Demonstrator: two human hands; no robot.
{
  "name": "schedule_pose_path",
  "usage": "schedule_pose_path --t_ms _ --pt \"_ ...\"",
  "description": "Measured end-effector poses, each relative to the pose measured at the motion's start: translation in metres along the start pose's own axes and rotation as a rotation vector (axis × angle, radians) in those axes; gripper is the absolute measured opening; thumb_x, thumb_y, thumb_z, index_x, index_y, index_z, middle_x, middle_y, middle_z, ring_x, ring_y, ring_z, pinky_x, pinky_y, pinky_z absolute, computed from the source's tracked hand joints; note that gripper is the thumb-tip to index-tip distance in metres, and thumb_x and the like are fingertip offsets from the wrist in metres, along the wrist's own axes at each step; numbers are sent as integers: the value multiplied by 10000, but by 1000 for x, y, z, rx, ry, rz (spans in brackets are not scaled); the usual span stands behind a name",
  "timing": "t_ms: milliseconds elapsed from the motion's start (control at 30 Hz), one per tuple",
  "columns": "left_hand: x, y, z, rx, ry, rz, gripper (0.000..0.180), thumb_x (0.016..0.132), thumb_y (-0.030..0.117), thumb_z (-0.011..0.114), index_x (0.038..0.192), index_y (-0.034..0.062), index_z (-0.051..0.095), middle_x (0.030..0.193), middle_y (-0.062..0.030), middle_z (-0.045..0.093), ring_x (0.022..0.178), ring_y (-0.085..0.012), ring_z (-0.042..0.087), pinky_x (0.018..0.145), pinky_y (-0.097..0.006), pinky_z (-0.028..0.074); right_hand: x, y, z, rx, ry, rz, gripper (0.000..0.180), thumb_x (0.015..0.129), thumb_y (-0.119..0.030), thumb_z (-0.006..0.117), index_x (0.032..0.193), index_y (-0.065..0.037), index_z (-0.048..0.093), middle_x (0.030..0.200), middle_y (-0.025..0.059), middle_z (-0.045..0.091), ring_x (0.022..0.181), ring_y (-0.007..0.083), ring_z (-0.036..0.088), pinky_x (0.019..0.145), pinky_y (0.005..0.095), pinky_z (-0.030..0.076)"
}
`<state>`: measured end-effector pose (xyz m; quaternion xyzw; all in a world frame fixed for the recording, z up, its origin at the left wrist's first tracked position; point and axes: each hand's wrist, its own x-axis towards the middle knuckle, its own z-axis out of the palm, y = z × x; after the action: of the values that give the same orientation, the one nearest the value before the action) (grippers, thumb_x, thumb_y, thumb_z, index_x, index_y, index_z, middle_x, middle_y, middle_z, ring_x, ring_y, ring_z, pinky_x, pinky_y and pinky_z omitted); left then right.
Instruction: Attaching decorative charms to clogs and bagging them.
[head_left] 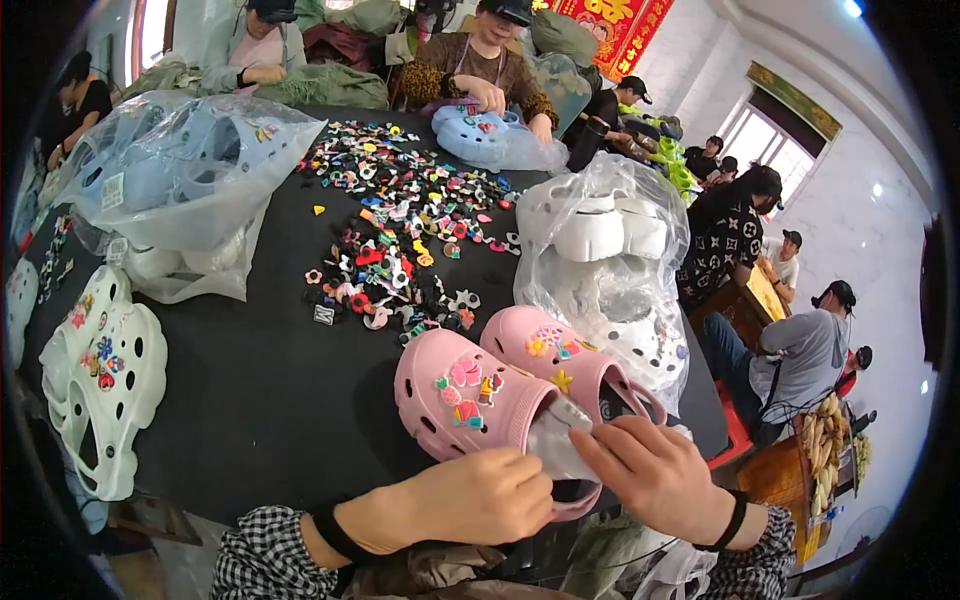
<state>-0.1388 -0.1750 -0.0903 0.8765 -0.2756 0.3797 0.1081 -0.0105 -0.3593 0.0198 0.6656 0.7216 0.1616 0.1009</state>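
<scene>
A pair of pink clogs stands at the table's near edge, the left clog (455,395) and the right clog (545,345) both dotted with colourful charms. A clear plastic bag (560,440) lies across their heel openings. My right hand (650,470) pinches this bag between thumb and fingers over the right clog's heel. Curled closed beside the left clog's heel, my left hand (480,497) meets the edge of the plastic. Its fingertips are hidden, so what it grips cannot be made out.
Loose shoe charms (400,230) are heaped mid-table. Bagged white clogs (605,270) stand right of the pink pair, bagged blue clogs (190,160) far left. Pale green clogs (105,370) lie near left. Opposite, a person handles blue clogs (480,135); other people sit around the room.
</scene>
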Motion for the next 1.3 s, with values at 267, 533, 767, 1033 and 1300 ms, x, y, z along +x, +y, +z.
schedule_pose_path --t_ms 267,533,767,1033,1300 --pt "9 1 -26 -195 373 -44 262 815 184 759 676 98 555 665 -14 458 641 -168 528 568 -290 454 39 -14 53 120 31 -61 365 774 -152 628 1093 23 605 934 103 541 863 224 584 635 312 528" --pt "-25 -48 -65 -294 704 -709 192 903 106 624 735 28 676 625 -24 516 525 -137 464 496 -287 345 32 -1 12 370 -188 -88 543 856 -172 657 1327 66 530 1406 237 501 1340 366 480 1059 464 419" --pt "-25 -60 -67 -550 945 -902 385 1061 169 480 773 -7 664 638 35 502 576 -29 385 532 -242 288 40 -9 44 183 -170 -199 384 783 -166 639 1114 22 689 1257 126 595 1264 333 505 1044 464 421" --pt "-25 -56 -65 -549 749 -969 303 1017 98 528 802 -5 715 647 33 468 588 -37 397 536 -256 301 52 8 22 373 -288 -329 398 813 -169 672 1172 1 697 1353 196 569 1291 361 504 1099 460 417" --pt "-3 -40 -50 -274 447 -765 190 958 156 598 943 4 712 762 -72 565 627 -177 541 568 -298 411 15 68 -14 613 -15 388 310 892 -71 681 1196 -13 674 1137 184 689 1023 350 678 885 409 541"
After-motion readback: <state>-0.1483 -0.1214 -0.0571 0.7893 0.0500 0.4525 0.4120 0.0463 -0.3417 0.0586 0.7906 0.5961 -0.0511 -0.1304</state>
